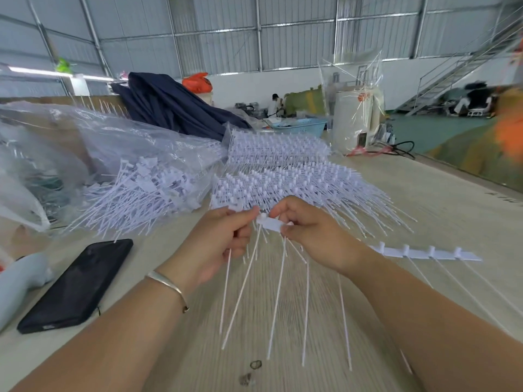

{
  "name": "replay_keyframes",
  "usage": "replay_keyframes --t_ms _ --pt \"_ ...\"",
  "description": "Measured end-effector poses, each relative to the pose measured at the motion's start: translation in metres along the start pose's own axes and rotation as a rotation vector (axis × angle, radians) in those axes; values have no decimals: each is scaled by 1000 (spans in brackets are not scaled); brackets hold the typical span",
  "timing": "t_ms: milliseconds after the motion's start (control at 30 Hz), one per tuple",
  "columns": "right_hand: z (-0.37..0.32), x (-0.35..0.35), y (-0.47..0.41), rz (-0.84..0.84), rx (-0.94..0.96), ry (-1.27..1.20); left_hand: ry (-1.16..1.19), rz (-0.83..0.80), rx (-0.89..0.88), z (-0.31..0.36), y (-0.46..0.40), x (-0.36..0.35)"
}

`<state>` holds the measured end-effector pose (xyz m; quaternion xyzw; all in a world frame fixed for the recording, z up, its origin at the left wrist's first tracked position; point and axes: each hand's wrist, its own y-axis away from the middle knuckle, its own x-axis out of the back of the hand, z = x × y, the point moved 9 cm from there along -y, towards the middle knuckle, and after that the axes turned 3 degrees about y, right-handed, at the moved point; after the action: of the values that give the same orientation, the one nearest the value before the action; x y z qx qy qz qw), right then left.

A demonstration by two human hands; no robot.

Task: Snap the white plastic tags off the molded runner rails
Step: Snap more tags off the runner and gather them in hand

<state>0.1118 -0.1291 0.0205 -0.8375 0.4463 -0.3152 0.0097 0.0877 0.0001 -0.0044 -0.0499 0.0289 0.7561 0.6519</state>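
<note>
Over the middle of the table my left hand grips a small bunch of white tags, their thin tails hanging toward me. My right hand pinches a runner rail between thumb and fingers. The rail runs on behind my right wrist and shows again at the right with several tags on it. The two hands almost touch at the rail's left end. Behind them lies a big stack of full rails. A heap of loose tags lies at the left.
A black phone lies at the left front beside a pale blue object. Clear plastic bags and dark cloth fill the back left. A rubber band lies on the wooden table. A person sits far off.
</note>
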Motion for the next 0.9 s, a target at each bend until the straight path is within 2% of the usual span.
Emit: replay_keyframes --t_ms 267,367,433,500,600,667,767,900 --pt "-19 4 6 90 206 225 -152 -32 -128 12 8 -7" --pt "-30 12 8 179 324 584 -192 95 -156 11 4 7" --pt "-27 19 7 217 300 753 -142 155 -119 7 2 14" --pt "-10 21 2 154 163 784 -65 153 -71 2 0 15" --pt "15 13 -1 33 -12 509 21 81 -1 -4 -1 9" --pt "20 9 -2 24 -39 308 79 16 32 -6 -1 2" --pt "10 10 -2 63 18 150 193 -60 59 -6 -1 -4" --pt "-7 10 2 69 123 13 490 -238 187 -9 5 -21"
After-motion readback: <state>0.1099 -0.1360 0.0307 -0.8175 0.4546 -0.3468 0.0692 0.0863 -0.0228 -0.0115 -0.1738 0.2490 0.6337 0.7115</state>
